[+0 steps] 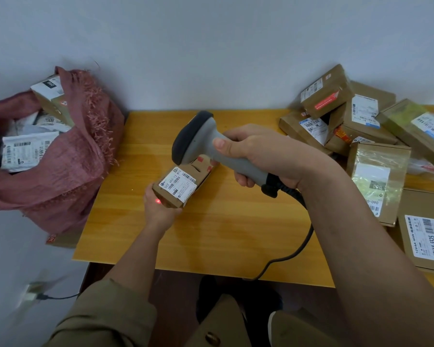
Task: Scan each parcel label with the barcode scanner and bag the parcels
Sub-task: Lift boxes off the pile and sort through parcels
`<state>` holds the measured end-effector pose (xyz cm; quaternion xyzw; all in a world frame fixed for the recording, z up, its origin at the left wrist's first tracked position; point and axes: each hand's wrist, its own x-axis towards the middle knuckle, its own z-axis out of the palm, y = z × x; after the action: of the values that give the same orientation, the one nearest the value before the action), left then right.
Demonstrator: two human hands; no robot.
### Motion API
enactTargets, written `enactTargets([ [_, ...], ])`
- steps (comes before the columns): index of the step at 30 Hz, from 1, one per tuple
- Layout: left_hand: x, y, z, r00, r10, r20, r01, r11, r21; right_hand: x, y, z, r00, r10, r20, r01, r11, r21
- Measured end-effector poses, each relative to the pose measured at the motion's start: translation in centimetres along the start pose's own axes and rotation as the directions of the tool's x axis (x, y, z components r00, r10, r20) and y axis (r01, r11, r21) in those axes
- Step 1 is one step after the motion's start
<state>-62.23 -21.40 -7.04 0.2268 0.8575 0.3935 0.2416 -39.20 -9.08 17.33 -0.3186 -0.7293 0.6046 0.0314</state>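
Cardboard parcel [183,184] gripped by left hand [158,209] | right hand [263,156] grips scanner [208,146] | pink bag [60,156] left | boxes [361,126] right

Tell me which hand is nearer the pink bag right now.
Left. The left hand holds the small parcel just right of the pink bag; the right hand grips the scanner farther right.

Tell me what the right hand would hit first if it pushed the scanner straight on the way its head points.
Most likely the small cardboard parcel that the left hand holds. The right hand aims the barcode scanner down-left at it, its head just above the parcel's far end. The gap between them is hard to judge from this view.
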Motion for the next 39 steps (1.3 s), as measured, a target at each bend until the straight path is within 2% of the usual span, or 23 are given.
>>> enactTargets([
  [8, 0.0, -0.2, 0.1, 1.0, -0.016, 0.002, 0.016, 1.0, -0.011, -0.5, -0.5, -0.1, 0.999, -0.032, 0.004, 0.033, 0.998, -0.062],
  [18, 0.0, -0.1, 0.2, 1.0, -0.003, 0.007, 0.003, 1.0, -0.009, -1.0, -0.6, -0.3, 0.999, -0.025, -0.037, 0.025, 1.0, 0.012],
  [22, -0.1, -0.1, -0.2, 1.0, 0.03, -0.001, -0.03, 1.0, -0.007, -0.7, -0.8, -0.2, 0.999, -0.013, -0.041, 0.016, 0.998, 0.069],
  [27, 0.3, -0.1, -1.9, 0.989, 0.148, -0.016, -0.149, 0.987, -0.054, 0.5, -1.5, 0.8, 0.999, -0.023, -0.031, 0.025, 0.995, 0.099],
  [31, 1.3, 0.7, -4.5, 0.958, 0.275, -0.088, -0.284, 0.951, -0.125, 2.2, -3.0, 2.4, 0.993, -0.11, -0.048, 0.117, 0.977, 0.179],
  [35, 4.5, 2.3, -8.8, 0.885, 0.381, -0.268, -0.416, 0.905, -0.089, 4.8, -5.8, 4.2, 0.972, -0.166, -0.168, 0.204, 0.948, 0.243],
  [37, 6.2, 3.0, -11.5, 0.844, 0.37, -0.388, -0.443, 0.889, -0.114, 6.5, -7.5, 5.3, 0.957, -0.156, -0.244, 0.227, 0.928, 0.296],
  [39, 7.9, 3.8, -14.3, 0.798, 0.298, -0.523, -0.439, 0.883, -0.167, 8.2, -9.2, 6.4, 0.947, -0.143, -0.289, 0.236, 0.919, 0.316],
])
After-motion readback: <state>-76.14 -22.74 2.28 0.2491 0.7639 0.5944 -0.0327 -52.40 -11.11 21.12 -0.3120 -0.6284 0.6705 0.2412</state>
